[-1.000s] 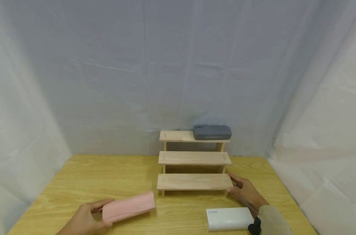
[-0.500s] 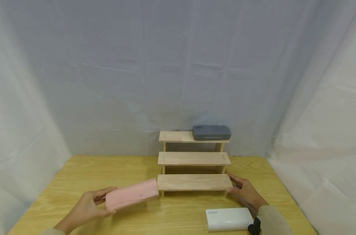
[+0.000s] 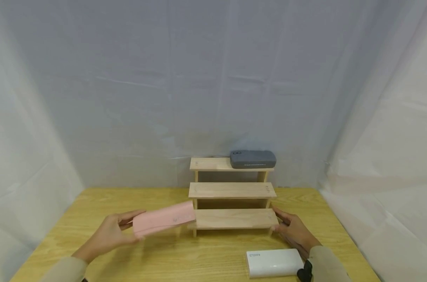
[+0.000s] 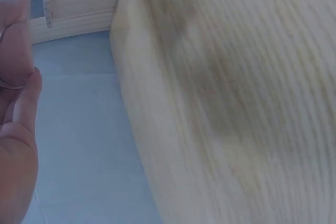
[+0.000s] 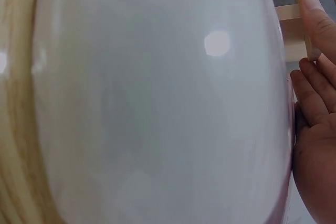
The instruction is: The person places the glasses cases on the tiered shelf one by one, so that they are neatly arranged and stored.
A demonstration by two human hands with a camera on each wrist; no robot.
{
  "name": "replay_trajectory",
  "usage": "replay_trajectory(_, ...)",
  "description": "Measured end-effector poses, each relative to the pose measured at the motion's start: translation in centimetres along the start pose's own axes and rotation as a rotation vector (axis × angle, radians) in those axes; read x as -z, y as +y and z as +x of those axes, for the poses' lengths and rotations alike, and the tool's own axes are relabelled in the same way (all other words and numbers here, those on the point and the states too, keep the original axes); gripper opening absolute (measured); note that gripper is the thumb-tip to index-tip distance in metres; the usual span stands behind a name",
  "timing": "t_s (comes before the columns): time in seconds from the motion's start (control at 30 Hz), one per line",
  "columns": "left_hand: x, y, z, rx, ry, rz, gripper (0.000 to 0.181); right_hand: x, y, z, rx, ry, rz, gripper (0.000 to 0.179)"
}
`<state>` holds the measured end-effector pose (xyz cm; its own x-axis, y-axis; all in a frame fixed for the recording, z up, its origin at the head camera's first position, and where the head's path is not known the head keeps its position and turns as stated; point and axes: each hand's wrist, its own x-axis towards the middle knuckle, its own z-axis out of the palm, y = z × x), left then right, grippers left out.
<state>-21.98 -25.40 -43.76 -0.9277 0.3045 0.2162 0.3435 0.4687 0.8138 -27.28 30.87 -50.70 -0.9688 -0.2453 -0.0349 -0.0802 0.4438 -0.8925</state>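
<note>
Between thumb and fingers, my left hand pinches the left end of a pink glasses case. The case tilts up to the right above the table, and its right end overlaps the left end of the lowest shelf of a three-tier wooden stand in the head view. My right hand holds the right end of that lowest shelf, thumb toward the front and fingers at the side. A smooth white case fills much of the right wrist view, beside the right hand.
On the top shelf, at its right, lies a grey glasses case. The white case rests on the wood-grain table in front of the stand, close to the right sleeve. White sheeting encloses the back and sides.
My left hand has lifted the pink glasses case forward and to the right, up to the lowest shelf. My right hand stays at the stand's right end.
</note>
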Motion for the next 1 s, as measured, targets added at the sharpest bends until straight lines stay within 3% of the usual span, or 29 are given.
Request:
replay_trajectory(0.2,0.2,0.5,1.1,-0.02,-0.014,0.021,0.072,-0.1,0.1,0.0,0.035,0.014,-0.016,0.08)
replay_trajectory(0.43,0.3,0.9,2.3,-0.02,-0.021,-0.004,0.072,-0.1,0.2,0.0,0.035,-0.02,0.038,0.08)
replay_trajectory(1.0,1.0,2.4,5.8,-0.07,-0.008,0.031,0.072,-0.2,-0.1,0.0,0.035,0.024,-0.022,0.078)
